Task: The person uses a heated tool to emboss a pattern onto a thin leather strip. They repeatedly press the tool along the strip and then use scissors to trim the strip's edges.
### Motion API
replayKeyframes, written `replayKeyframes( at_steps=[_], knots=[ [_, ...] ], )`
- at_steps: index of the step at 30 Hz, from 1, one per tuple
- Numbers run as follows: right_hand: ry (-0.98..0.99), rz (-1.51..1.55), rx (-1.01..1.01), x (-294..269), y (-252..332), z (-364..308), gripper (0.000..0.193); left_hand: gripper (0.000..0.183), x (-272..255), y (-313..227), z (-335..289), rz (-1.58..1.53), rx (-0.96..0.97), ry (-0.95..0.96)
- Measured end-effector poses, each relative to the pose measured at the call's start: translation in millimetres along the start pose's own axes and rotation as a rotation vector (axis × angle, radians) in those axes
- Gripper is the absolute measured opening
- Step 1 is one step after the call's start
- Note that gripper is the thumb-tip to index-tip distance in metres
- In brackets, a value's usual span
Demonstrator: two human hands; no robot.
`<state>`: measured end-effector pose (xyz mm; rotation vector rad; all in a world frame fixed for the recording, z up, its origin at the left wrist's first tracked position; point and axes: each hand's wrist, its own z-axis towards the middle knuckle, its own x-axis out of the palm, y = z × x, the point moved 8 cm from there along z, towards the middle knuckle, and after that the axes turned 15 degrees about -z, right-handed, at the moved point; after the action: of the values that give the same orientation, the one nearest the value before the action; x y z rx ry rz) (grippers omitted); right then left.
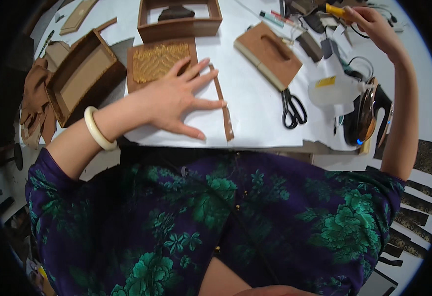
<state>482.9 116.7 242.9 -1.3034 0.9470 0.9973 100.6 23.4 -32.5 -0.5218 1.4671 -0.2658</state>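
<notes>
My left hand (176, 98) lies flat, fingers spread, on a white sheet (255, 103) covering the table. Its fingertips touch a thin brown strip (223, 106) that runs down the sheet. A brown panel with a gold patterned inset (159, 61) sits just behind the hand. A pale bangle (97, 129) circles that wrist. My right hand (371, 24) reaches to the far right of the table and pinches a small yellow-handled tool (335, 10).
Open brown boxes stand at the back (179, 19) and at the left (80, 74). A brown block with a recessed slot (270, 54), black scissors (292, 108), a clear plastic bottle (334, 89), an iron (366, 116) and pens (275, 19) lie to the right.
</notes>
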Motion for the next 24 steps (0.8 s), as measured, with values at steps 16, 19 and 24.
replayKeyframes(
  at_steps=[16, 19, 24],
  knots=[
    [-0.256, -0.261, -0.084, -32, 86, -81, 0.020, 0.095, 0, -2, -4, 0.006, -0.031, -0.004],
    [-0.088, 0.180, -0.110, -1, 97, -92, 0.022, 0.094, -1, -3, -5, 0.008, -0.029, -0.011],
    [0.174, 0.447, -0.073, 56, 166, -127, 0.026, 0.091, -6, -3, -13, 0.000, -0.025, -0.041]
  ],
)
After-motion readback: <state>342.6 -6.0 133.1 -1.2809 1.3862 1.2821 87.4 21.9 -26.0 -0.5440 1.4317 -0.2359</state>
